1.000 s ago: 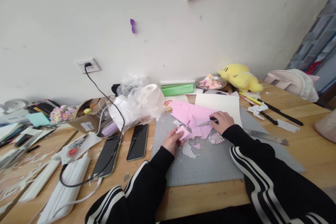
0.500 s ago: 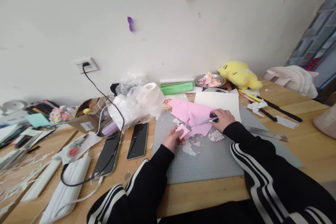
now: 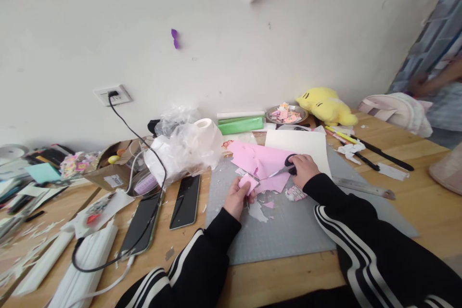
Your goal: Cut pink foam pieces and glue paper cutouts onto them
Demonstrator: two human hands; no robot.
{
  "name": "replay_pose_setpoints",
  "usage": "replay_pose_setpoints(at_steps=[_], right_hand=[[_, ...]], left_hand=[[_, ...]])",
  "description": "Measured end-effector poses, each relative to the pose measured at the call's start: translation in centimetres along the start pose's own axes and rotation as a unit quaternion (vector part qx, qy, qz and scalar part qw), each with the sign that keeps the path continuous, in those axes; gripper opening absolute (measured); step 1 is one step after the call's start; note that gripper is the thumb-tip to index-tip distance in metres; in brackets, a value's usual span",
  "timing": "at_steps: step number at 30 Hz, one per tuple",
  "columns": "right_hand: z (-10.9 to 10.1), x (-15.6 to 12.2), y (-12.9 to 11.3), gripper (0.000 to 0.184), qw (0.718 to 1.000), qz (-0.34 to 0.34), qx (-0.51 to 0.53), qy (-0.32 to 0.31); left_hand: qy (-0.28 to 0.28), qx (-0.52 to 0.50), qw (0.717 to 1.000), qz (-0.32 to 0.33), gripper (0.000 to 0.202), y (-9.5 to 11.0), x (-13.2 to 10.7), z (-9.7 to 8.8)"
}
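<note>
Between thumb and fingers, my left hand [image 3: 236, 197] pinches a small piece of pink paper [image 3: 249, 182]. My right hand [image 3: 304, 169] is closed around the black handles of a pair of scissors [image 3: 289, 164], whose blades point left toward that piece. Beneath the blades lies a larger, ragged pink sheet [image 3: 256, 155]. Paper scraps [image 3: 258, 212] are scattered below my left hand on the grey cutting mat [image 3: 288, 236]. A small patterned piece [image 3: 296, 194] rests below my right hand.
A white sheet [image 3: 299, 142] and a metal ruler [image 3: 363, 186] lie on the mat. Behind are a dish of cutouts [image 3: 287, 114] and a yellow plush toy [image 3: 327, 106]. Two phones [image 3: 185, 201], a power strip [image 3: 92, 260] and its cable are on the left. A person [image 3: 445, 91] stands at far right.
The scissors' handles have spread wider in my right hand. My left hand still holds the pink piece. A person has come into view at far right, and the camera has shifted slightly.
</note>
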State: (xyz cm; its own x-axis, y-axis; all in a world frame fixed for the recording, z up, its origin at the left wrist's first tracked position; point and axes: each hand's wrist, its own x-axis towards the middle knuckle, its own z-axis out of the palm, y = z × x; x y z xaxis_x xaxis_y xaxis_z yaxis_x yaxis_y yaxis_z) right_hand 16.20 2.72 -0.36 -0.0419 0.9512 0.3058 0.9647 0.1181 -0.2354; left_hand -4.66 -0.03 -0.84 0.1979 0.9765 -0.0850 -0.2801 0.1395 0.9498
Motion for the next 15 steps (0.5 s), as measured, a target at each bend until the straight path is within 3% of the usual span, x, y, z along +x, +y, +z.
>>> replay_pose_setpoints(at_steps=[4,6,8,9,11,15], right_hand=[[-0.6,0.4,0.3,0.031,1.0,-0.01,0.001,-0.012],[-1.3,1.3,0.4,0.027,1.0,0.001,0.014,-0.008],[-2.2,2.5,0.3,0.027,0.983,0.07,0.165,0.032],[-2.6,3.1,0.1,0.032,0.957,0.101,0.268,0.033],[-3.0,4.1,-0.4,0.04,0.879,0.143,0.455,0.003],[-2.3,3.8,-1.8,0.043,0.685,0.198,0.697,-0.075]], left_hand=[[0.039,0.017,0.996,0.078,0.026,-0.1,0.0,1.5],[0.041,0.01,0.996,0.073,0.026,-0.1,0.3,2.5],[0.06,0.0,0.997,0.044,0.025,0.0,1.0,3.3],[0.07,-0.008,0.997,0.027,0.024,0.1,1.4,3.5],[0.084,-0.028,0.996,-0.003,0.022,0.2,2.3,3.8],[0.065,-0.056,0.995,-0.059,0.021,0.0,3.6,2.9]])
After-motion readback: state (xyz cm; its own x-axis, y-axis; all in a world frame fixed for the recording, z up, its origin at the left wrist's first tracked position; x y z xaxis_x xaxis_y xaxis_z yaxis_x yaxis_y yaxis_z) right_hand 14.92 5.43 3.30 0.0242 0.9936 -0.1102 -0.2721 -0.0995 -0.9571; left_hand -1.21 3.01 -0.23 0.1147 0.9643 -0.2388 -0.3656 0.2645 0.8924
